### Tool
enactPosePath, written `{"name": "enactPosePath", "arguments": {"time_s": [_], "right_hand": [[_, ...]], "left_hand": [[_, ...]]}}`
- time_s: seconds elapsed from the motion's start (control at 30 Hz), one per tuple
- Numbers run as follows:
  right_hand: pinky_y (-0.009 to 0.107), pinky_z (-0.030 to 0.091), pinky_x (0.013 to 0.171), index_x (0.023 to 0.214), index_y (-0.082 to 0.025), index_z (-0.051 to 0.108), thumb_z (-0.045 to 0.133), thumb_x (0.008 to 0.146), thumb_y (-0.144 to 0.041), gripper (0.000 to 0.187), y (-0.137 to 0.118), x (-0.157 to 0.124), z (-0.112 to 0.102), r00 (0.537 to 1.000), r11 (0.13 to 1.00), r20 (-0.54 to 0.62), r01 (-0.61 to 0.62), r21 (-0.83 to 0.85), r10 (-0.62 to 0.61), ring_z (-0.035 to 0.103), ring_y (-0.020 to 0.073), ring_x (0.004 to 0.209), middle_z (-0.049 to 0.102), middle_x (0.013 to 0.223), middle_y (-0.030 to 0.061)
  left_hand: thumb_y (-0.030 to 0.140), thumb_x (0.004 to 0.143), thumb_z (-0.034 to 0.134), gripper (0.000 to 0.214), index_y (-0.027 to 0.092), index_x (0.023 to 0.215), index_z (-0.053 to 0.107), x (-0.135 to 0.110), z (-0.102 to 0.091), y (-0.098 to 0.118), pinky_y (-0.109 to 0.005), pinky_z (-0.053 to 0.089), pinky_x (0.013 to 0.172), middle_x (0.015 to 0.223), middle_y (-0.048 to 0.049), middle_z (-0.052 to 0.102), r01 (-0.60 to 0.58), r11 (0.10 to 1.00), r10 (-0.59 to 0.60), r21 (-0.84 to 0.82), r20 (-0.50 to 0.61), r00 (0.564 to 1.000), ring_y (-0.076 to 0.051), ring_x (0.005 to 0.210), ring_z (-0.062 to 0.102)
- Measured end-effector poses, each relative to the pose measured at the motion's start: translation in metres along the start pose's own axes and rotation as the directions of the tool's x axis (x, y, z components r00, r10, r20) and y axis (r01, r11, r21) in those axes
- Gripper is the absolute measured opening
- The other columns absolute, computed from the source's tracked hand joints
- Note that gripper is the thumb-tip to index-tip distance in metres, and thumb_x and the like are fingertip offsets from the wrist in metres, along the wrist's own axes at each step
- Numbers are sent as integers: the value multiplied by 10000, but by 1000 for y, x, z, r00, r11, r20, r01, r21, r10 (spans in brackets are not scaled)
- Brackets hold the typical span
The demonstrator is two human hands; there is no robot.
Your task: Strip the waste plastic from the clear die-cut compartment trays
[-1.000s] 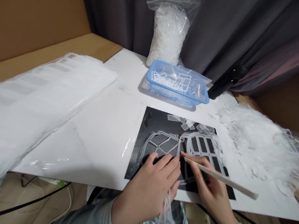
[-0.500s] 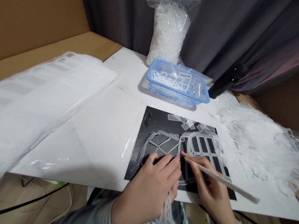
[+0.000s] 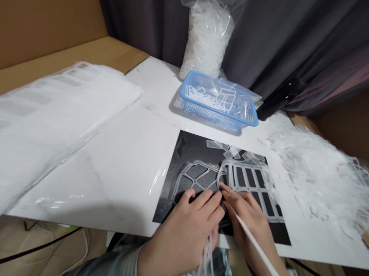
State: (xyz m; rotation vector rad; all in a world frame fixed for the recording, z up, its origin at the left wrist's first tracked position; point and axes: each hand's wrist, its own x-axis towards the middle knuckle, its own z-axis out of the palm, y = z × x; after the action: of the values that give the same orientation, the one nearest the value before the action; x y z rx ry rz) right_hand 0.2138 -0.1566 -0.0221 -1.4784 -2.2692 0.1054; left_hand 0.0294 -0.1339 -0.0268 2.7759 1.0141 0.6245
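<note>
A translucent plastic lattice sheet (image 3: 241, 178) lies on a black mat (image 3: 190, 150) at the near edge of the white table. My left hand (image 3: 189, 232) rests on the sheet's near left part, fingers curled, with loose plastic strips (image 3: 204, 263) hanging from under the palm. My right hand (image 3: 251, 221) is closed on a thin white stick (image 3: 257, 251), its tip at the lattice just right of my left fingertips. Small cut-out rectangles (image 3: 230, 150) lie on the mat's far side.
A blue basket (image 3: 217, 108) with plastic scraps stands behind the mat, and a zip bag (image 3: 209, 30) of scraps leans on the dark curtain. A heap of scrap strips (image 3: 320, 176) fills the right. A stack of white sheets (image 3: 44, 122) lies left. A black bar (image 3: 279, 97) lies by the basket.
My right hand has swung the stick from pointing out to the right to pointing back toward me, and moved closer to my left hand. The left hand stays put.
</note>
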Motion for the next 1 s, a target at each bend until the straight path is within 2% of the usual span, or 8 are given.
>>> {"name": "enactPosePath", "arguments": {"time_s": [0.1, 0.2, 0.53, 0.77, 0.87, 1.0], "right_hand": [[412, 500, 795, 1201, -166, 574, 381, 1023, -181, 263, -1, -1, 2, 998, 993, -13, 57, -104, -59, 593, 252, 965, 624, 1312, 134], [426, 476, 815, 1214, -165, 573, 371, 1023, -161, 278, -1, 1, 3, 998, 988, -22, 56, -145, -60, 589, 258, 984, 620, 1320, 133], [384, 482, 808, 1248, -196, 573, 427, 1004, -140, 290, 13, 8, 2, 997, 992, -42, 60, -109, -65, 605, 228, 949, 653, 1276, 99], [348, 482, 786, 1287, -207, 531, 416, 1013, -142, 304, 12, 8, 3, 992, 989, -124, 2, -145, -21, 596, 206, 881, 675, 1226, 83], [342, 485, 781, 1327, -198, 507, 421, 1003, -130, 342, 10, 8, -2, 975, 982, -220, -52, -183, 11, 600, 215, 888, 675, 1205, 98], [336, 495, 756, 1298, -187, 545, 435, 980, -110, 346, 12, 12, -20, 913, 966, -405, -146, -216, 47, 634, 226, 889, 685, 1160, 116]], "left_hand": [[267, 944, 459, 214, 189, 1098, 584, -1, 1, 0, -414, 311, 916, 1282, -54, 593, -1, 1000, 1, -19, 2, 1000, -233, 1148, 493], [275, 951, 459, 207, 186, 1097, 576, -2, 2, 0, -409, 293, 958, 1285, -53, 592, -2, 999, 2, -33, -1, 1000, -227, 1170, 486], [266, 955, 463, 277, 177, 1200, 558, -1, 2, 0, -387, 292, 988, 1333, -43, 575, 16, 998, -17, -62, -14, 1000, -209, 1200, 481], [270, 963, 442, 293, 174, 1216, 555, -3, 3, -1, -391, 283, 985, 1346, -41, 568, 16, 998, -17, -62, -17, 1000, -208, 1190, 481], [276, 968, 433, 293, 184, 1215, 559, -3, 2, 0, -386, 283, 985, 1355, -31, 564, 16, 998, -17, -63, -20, 1000, -201, 1189, 481], [277, 968, 428, 305, 189, 1230, 556, -3, 2, 0, -382, 303, 971, 1370, -30, 552, 19, 998, -20, -53, -20, 1000, -207, 1189, 482]]}}
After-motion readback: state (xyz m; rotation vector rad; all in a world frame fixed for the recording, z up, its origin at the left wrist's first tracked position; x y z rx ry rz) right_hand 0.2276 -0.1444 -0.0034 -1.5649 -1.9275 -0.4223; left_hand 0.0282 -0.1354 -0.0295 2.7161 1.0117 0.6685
